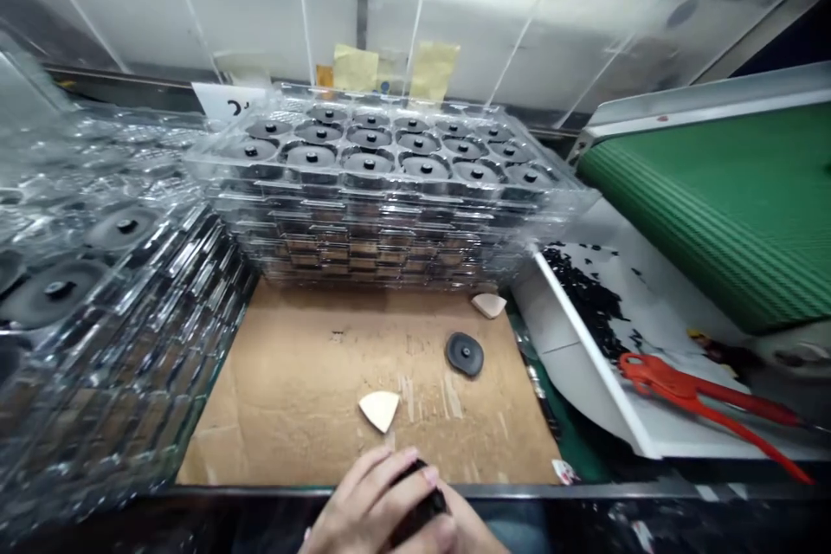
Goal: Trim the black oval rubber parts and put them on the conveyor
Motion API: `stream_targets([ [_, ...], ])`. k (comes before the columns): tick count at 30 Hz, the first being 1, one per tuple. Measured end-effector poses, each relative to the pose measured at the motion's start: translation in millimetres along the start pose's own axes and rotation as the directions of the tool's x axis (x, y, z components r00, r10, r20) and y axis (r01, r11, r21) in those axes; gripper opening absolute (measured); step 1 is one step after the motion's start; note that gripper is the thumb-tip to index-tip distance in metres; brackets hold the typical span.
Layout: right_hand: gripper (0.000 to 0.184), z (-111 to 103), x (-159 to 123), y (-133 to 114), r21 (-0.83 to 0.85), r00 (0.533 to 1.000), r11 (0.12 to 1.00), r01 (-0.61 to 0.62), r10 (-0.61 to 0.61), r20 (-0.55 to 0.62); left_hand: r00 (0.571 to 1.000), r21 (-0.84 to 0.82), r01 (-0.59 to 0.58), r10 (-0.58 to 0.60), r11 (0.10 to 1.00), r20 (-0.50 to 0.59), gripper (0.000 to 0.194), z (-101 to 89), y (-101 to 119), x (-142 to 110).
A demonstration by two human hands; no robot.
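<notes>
My left hand and my right hand meet at the bottom of the view, both closed around a black rounded part. Most of that part is hidden by my fingers. Beyond my hands, on a brown cardboard sheet, lie a black ribbed disc with a central hub and a cream rounded-triangle piece. A second cream piece lies at the sheet's far edge. Neither hand touches these.
A tall stack of clear plastic trays holding black discs stands behind the cardboard, with a second stack at left. To the right are a white bin with black scraps, red-handled snips and a green conveyor belt.
</notes>
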State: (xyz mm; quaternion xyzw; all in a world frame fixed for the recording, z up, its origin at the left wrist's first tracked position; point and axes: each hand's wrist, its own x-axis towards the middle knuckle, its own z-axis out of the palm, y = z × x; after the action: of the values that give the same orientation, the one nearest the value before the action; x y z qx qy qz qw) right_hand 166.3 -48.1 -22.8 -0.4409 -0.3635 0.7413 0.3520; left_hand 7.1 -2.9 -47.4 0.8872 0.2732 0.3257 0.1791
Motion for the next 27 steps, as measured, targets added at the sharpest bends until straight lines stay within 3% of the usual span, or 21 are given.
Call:
stream_targets([
  [5,0.082,13.7,21.9,-7.5,0.03,0.993,0.999,-0.026,0.023,0.112,0.995,-0.165,-0.095,0.089,0.982,-0.045,0.051,-17.1,-14.1,-11.5],
  [7,0.076,15.5,27.4,-12.5,-0.017,0.988,0.999,-0.047,0.049,0.147,0.996,-0.292,0.084,-0.082,0.953,0.017,0.049,-24.0,-10.0,-16.0],
  [8,0.075,16.3,29.5,-14.3,-0.037,0.986,0.998,-0.054,0.059,0.155,0.975,-0.336,0.224,-0.212,0.915,0.071,0.048,-27.9,-6.9,-18.1],
  [10,0.076,18.8,32.9,-16.0,-0.054,0.985,0.996,-0.064,0.072,0.156,0.892,-0.395,0.452,-0.413,0.8,0.184,0.045,-36.5,-2.4,-21.3],
  [11,0.076,20.4,34.1,-16.1,-0.062,0.984,0.996,-0.068,0.077,0.158,0.856,-0.415,0.517,-0.461,0.748,0.235,0.045,-40.8,-2.1,-22.6],
  [14,0.075,24.3,35.7,-15.8,-0.111,0.98,0.991,-0.081,0.099,0.172,0.842,-0.512,0.539,-0.403,0.669,0.36,0.047,-50.6,-9.2,-25.8],
  [16,0.077,21.9,36.0,-15.6,-0.185,0.983,0.981,-0.06,0.09,0.158,0.795,-0.631,0.595,-0.482,0.498,0.369,0.056,-53.2,-15.4,-27.8],
  [17,0.076,18.2,36.5,-15.3,-0.237,0.99,0.971,-0.039,0.07,0.122,0.732,-0.714,0.616,-0.576,0.333,0.363,0.062,-53.6,-17.4,-28.5],
  [18,0.072,12.8,37.6,-14.3,-0.323,0.998,0.946,-0.011,0.029,0.049,0.64,-0.795,0.594,-0.673,0.126,0.371,0.068,-53.8,-18.5,-28.8],
  [20,0.055,-1.3,42.1,-10.1,-0.598,0.977,0.801,0.02,-0.143,-0.159,0.46,-0.877,0.401,-0.77,-0.265,0.443,0.07,-53.7,-18.8,-27.9],
  [21,0.047,-8.7,45.5,-6.5,-0.73,0.937,0.683,0.0,-0.254,-0.238,0.413,-0.874,0.288,-0.773,-0.391,0.482,0.068,-53.5,-18.7,-26.9],
  [23,0.038,-20.6,53.4,3.4,-0.885,0.856,0.462,-0.058,-0.434,-0.282,0.385,-0.847,0.145,-0.76,-0.511,0.524,0.06,-52.5,-19.1,-25.1],
  [24,0.035,-24.0,57.2,9.3,-0.906,0.84,0.418,-0.063,-0.469,-0.274,0.386,-0.841,0.11,-0.757,-0.53,0.528,0.055,-51.6,-19.8,-24.5],
  [27,0.025,-23.7,64.8,25.8,-0.913,0.838,0.408,0.0,-0.499,-0.223,0.414,-0.84,0.059,-0.752,-0.54,0.512,0.049,-48.2,-21.5,-24.1],
])
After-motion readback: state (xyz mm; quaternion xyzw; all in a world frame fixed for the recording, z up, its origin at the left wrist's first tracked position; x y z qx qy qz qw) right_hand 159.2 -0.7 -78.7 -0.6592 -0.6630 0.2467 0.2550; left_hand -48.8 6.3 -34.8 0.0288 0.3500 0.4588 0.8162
